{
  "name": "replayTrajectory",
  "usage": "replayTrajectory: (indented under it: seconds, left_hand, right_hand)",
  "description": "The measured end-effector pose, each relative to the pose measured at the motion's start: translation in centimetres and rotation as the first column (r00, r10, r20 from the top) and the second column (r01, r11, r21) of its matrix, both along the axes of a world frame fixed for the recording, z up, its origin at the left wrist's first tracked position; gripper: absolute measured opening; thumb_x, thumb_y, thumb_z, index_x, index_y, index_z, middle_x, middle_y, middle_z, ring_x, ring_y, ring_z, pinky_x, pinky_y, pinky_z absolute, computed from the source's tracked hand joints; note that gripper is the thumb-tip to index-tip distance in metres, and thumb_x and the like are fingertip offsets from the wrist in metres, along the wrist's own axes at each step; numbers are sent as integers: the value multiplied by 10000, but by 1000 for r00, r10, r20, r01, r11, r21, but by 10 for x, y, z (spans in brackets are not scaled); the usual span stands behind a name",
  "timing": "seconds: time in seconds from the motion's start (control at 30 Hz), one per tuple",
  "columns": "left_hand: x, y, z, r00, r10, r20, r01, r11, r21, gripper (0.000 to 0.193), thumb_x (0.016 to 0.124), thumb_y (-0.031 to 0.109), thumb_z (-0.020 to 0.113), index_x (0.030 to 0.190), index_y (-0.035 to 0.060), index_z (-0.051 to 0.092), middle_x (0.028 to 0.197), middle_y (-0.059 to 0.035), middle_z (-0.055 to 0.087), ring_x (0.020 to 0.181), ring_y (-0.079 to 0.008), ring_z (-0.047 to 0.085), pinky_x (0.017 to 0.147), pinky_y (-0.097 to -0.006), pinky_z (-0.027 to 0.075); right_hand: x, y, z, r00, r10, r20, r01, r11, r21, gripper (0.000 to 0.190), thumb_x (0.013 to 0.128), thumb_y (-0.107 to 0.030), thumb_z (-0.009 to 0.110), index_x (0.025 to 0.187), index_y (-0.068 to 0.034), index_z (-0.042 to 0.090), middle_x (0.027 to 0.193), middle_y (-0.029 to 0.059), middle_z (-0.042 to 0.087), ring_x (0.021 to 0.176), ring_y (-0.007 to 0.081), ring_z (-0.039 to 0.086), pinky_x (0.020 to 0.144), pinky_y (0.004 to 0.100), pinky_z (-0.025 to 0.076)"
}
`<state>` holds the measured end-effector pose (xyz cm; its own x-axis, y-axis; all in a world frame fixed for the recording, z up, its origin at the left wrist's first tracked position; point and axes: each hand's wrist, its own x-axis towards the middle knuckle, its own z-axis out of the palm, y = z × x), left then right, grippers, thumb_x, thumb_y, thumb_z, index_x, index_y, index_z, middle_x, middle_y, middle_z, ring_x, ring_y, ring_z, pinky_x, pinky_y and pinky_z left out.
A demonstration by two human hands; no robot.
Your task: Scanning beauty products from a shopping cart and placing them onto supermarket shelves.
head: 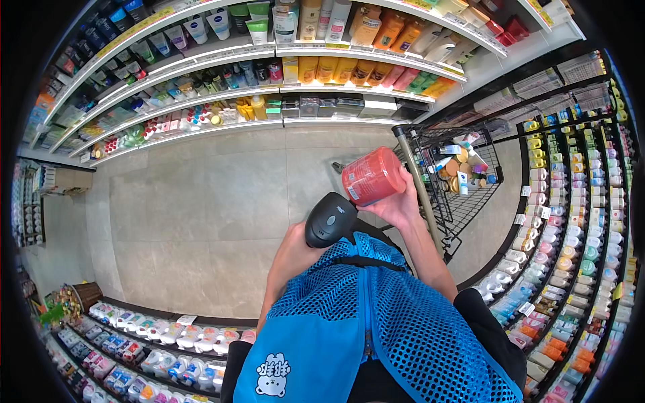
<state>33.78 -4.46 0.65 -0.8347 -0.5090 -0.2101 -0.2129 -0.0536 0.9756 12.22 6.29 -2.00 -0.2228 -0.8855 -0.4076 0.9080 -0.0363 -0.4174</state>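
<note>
My left hand (296,253) grips a black handheld barcode scanner (330,220), whose head covers most of the fingers and the handle. Just beyond the scanner, my right hand (401,205) holds a coral-red cylindrical tub (372,175) on its side, from its right end. The tub has a glossy surface with small print, and its barcode label faces the scanner's head. Scanner and tub lie very close together; whether they touch I cannot tell.
A black wire shopping cart (466,201) with several tubes and jars (456,169) stands at the right, its handlebar (415,176) beside my right hand. Product shelves (201,95) run along the far side, the right shelves (569,242) and the near left shelves (166,342). Grey tiled floor (201,211) lies between.
</note>
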Motion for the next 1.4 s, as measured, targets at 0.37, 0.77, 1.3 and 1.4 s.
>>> replayTrajectory:
  seconds: [0.37,0.77,1.3,1.4]
  left_hand:
    - [-29,-28,-6,974,53,219,-74,993,87,244,698,69,713,916,-14,641,795,-80,669,741,-124,614,676,-297,488]
    - [-128,-74,-6,983,-18,184,7,998,60,189,695,80,712,840,-4,624,700,-61,634,659,-131,604,587,-282,465]
    - [-238,-110,-12,970,-156,185,122,976,180,193,713,21,702,873,-8,599,737,-52,615,649,-128,600,600,-264,485]
    - [-251,-123,-18,967,-178,182,145,973,180,196,711,29,707,872,-7,602,726,-52,620,645,-124,600,599,-263,482]
  right_hand:
    - [-33,-12,-10,991,-34,132,27,998,56,779,752,-569,566,1359,-153,313,1370,157,359,1225,343,394,968,563,341]
    - [-206,-22,22,921,-381,-79,370,921,-124,738,794,-506,549,1379,-153,269,1397,161,319,1248,371,369,941,602,365]
    - [-564,-55,168,600,-540,-590,664,748,-9,737,753,-526,596,1356,-277,252,1394,162,218,1114,415,461,750,463,555]
    - [-597,-59,183,527,-462,-713,658,753,-2,750,737,-541,611,1350,-270,274,1403,144,214,1192,408,373,805,504,506]
